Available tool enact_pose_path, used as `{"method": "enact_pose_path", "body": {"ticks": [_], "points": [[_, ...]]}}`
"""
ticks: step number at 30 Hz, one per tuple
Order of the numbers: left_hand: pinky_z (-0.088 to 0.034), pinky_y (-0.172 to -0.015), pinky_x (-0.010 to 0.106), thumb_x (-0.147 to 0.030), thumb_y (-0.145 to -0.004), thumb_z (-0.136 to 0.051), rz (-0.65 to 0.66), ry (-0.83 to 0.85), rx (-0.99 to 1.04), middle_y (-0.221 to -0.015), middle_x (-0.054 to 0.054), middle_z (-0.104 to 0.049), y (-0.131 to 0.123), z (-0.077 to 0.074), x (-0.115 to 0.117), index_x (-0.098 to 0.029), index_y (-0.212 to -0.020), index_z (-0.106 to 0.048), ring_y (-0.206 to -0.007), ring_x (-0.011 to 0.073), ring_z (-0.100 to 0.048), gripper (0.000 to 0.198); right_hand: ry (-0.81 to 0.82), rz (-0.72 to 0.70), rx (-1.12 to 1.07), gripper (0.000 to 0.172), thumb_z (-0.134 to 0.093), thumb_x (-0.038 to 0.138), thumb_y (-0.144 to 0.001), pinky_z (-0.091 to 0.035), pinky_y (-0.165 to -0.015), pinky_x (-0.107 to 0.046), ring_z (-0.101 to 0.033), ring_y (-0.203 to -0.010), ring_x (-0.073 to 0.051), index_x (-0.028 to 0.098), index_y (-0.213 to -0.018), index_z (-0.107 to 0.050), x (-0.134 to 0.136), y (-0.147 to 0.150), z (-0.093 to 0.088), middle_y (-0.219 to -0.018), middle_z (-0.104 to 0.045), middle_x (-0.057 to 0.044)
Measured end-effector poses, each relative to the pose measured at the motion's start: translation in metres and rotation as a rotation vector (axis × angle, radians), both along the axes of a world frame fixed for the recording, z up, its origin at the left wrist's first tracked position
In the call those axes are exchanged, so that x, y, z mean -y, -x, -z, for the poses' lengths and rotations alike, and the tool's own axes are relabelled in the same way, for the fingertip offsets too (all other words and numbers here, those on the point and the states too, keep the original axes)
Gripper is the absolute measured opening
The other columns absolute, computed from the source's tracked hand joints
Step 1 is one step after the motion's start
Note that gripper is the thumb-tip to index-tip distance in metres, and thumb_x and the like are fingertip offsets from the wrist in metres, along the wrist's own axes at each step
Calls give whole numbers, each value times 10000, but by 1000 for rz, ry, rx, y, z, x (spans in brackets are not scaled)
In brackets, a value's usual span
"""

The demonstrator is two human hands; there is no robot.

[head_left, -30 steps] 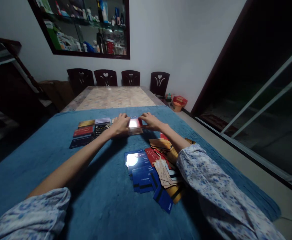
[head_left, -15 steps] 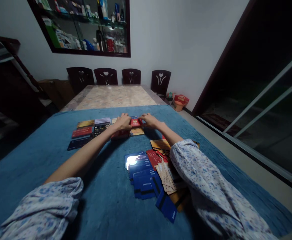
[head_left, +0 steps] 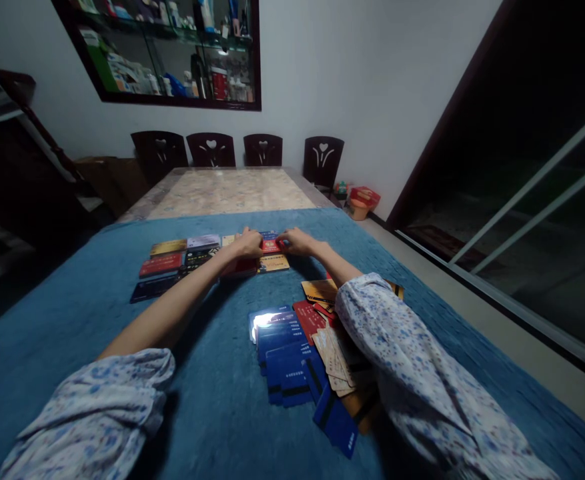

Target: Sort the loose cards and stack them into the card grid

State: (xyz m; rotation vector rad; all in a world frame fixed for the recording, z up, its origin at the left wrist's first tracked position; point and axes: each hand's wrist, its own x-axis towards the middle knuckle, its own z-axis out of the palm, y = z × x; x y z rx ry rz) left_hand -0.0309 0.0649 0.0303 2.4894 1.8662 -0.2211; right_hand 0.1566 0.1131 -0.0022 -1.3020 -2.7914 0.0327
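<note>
A red card [head_left: 271, 247] lies in the right column of the laid-out cards, between my two hands. My left hand [head_left: 247, 244] has its curled fingers on the card's left edge. At the right edge, the bent fingers of my right hand [head_left: 297, 241] pinch it. Just below sits a yellow card [head_left: 273, 264], and a blue card shows a little behind. Left of my hands are a gold card [head_left: 169, 247], a silver card [head_left: 203, 241], a red card [head_left: 161, 265], a black card [head_left: 199, 258] and a dark blue card [head_left: 153, 288]. My left forearm hides part of this layout.
Nearer me, blue cards [head_left: 283, 363] lie fanned out, overlapping beige cards [head_left: 333, 357], a red card [head_left: 309, 320] and orange cards [head_left: 318, 291], partly under my right sleeve. A blue cloth [head_left: 212, 400] covers the near table. Chairs [head_left: 323, 162] stand beyond.
Both hands stay at the red card, with only slight finger shifts. The view has tilted a little, and the other cards keep their places.
</note>
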Motion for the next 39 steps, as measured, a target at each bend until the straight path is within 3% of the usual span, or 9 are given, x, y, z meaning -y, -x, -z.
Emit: {"method": "enact_pose_path", "body": {"ticks": [7,18,29,35,39], "points": [[-489,-1028,478,-183,-722,-611,4,33,18,-1162,160,-720,2,3,-3,-155,-1014,-778,-1233,363,-544,338,44,-33,-13,370,-613,200,-896,-440,-817,-239,-671,-993,-212,177,-1239,-750,1,-1,-1,-1135,-768,-97],[-507,-988,449,-156,-765,-564,33,37,9,-1235,167,-692,5,2,0,-161,-1042,-770,-1218,340,-544,345,33,-53,-47,380,-575,208,-939,-436,-794,-224,-668,-894,-174,177,-1275,-750,3,-2,2,-1110,-773,-103],[-472,-1039,523,-152,-723,-580,19,53,22,-1247,184,-702,3,3,-1,-147,-1035,-775,-1262,370,-525,368,61,-43,-30,404,-581,213,-926,-439,-802,-222,-672,-943,-187,193,-1298,-739,4,-2,0,-1113,-772,-91],[-459,-1043,540,-144,-797,-517,3,29,-12,-1348,208,-642,1,0,5,-129,-1161,-737,-1311,378,-491,426,59,-7,-5,571,-602,66,-805,-470,-882,-225,-684,-1072,-216,202,-1350,-701,5,-3,-5,-1225,-755,-94],[-446,-1043,539,-131,-812,-490,7,-24,2,-1373,199,-612,0,-4,12,-148,-1204,-718,-1329,367,-466,454,51,30,-16,584,-577,28,-818,-482,-920,-234,-683,-1120,-217,185,-1369,-687,10,-6,-8,-1287,-733,-118]]}}
